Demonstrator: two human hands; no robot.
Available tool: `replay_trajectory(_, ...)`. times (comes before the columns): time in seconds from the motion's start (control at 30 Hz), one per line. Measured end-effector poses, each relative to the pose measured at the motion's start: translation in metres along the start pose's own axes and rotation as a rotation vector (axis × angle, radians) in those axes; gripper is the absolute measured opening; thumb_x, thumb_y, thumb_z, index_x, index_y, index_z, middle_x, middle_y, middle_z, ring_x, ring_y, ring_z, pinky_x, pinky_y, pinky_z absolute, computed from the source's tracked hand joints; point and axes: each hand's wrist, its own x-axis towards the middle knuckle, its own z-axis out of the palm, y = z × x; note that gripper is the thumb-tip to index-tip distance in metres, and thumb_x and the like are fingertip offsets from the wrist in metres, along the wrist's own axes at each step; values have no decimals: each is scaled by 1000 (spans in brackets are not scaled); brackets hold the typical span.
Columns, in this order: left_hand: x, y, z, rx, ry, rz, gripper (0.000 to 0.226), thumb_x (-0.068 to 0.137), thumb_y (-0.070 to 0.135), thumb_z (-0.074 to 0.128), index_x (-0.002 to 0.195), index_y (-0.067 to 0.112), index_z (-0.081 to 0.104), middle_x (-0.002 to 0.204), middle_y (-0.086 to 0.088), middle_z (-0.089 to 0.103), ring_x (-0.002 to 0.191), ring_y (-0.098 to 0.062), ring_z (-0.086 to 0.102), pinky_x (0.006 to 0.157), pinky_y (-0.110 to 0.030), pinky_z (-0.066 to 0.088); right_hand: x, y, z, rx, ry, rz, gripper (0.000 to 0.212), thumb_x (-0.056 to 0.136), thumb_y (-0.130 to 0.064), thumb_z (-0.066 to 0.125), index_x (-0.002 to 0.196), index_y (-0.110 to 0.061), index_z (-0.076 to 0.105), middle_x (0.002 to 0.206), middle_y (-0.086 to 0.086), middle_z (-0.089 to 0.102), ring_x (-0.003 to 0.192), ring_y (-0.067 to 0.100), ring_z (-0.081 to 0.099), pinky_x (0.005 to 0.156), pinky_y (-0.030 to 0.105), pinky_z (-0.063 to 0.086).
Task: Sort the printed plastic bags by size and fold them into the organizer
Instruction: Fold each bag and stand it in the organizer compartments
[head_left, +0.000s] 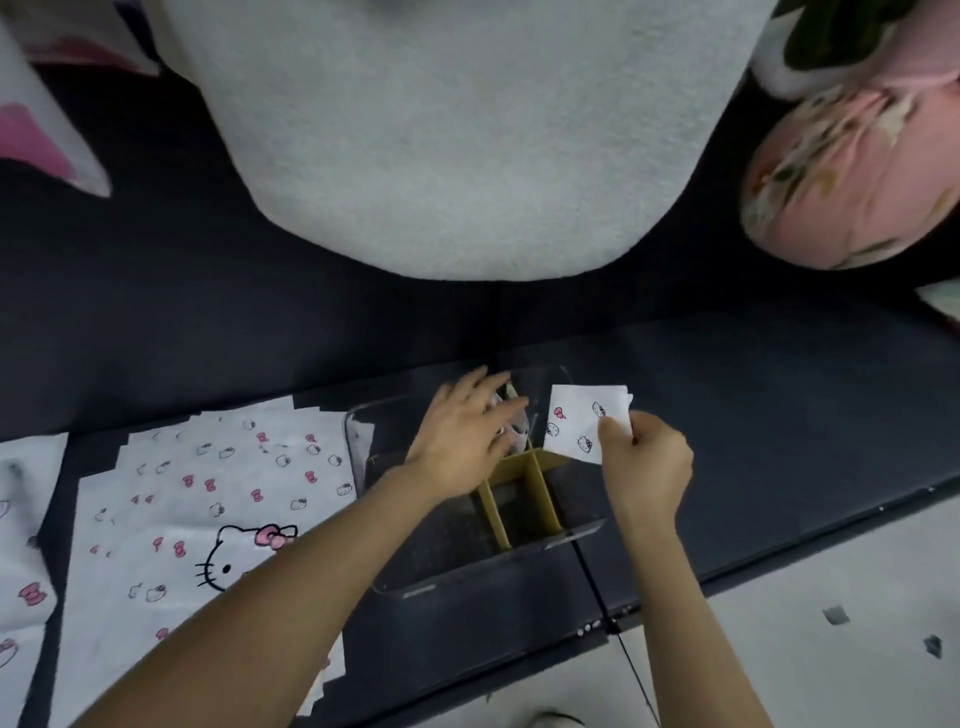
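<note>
White cushion: we see a big fuzzy white cushion (441, 130) filling the top middle, well behind the work.
Counter: a dark counter (779, 415) carries everything; pale floor (831, 649) shows at lower right.
Flat bags: a spread of flat bags (208, 493), white with pink bows and cat faces, lies left of the organizer.
Pink bundle: a pink bundle (841, 176) sits far right, well apart.
Organizer: a clear organizer (467, 566) with tan cardboard dividers (540, 488) stands between our arms.
Left hand: our left hand (462, 441) hangs over the back compartments, grip wide and fingers straight, hiding what lies under it.
Right hand: our right hand (647, 462) has its grip pinching the folded bag (579, 421).
Folded bag: a small white square with the same print, held above the organizer's right back corner.
</note>
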Motion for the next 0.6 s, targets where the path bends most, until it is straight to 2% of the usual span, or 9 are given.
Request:
replay_trajectory(0.07, 12, -5, 9, 71, -44, 115, 42, 98, 36, 43, 138, 23, 49, 154, -5, 29, 144, -28, 18, 116, -40, 6, 8, 2, 10, -49, -14, -47, 38, 80, -1, 52, 52, -12, 29, 50, 6, 35, 48, 16, 24, 47, 27, 17)
replay_trajectory(0.17, 11, -17, 17, 124, -33, 193, 45, 91, 41, 36, 114, 21, 68, 136, -4, 54, 132, -29, 43, 115, -41, 14, 14, 4, 20, -96, -76, -122, 41, 81, -2, 54, 51, -13, 27, 49, 2, 31, 47, 14, 23, 46, 27, 17)
replay_trajectory(0.27, -6, -27, 19, 146, 77, 190, 38, 89, 40, 41, 100, 22, 72, 115, 2, 67, 114, -22, 57, 110, -39, 17, 16, 0, 26, -112, -128, -204, 44, 81, -2, 54, 50, -15, 25, 47, -1, 28, 46, 13, 21, 46, 26, 17)
replay_trajectory(0.33, -16, -30, 19, 151, 116, 201, 37, 88, 39, 42, 100, 22, 72, 110, 3, 69, 109, -20, 60, 109, -40, 19, 17, -4, 29, -132, -156, -257, 45, 80, -2, 54, 49, -16, 24, 46, -3, 25, 45, 12, 19, 45, 26, 17)
replay_trajectory(0.47, -24, -32, 22, 170, 137, 210, 38, 89, 39, 42, 104, 20, 72, 112, 2, 69, 109, -20, 60, 108, -44, 21, 18, -14, 34, -208, -180, -379, 48, 82, -3, 55, 47, -19, 25, 44, -7, 26, 41, 7, 19, 44, 22, 14)
replay_trajectory(0.6, -24, -32, 22, 177, 186, 213, 37, 89, 37, 42, 103, 21, 72, 111, 2, 69, 108, -21, 60, 109, -47, 20, 21, -19, 39, -224, -169, -426, 49, 79, 0, 54, 47, -19, 22, 44, -7, 23, 41, 7, 16, 45, 21, 12)
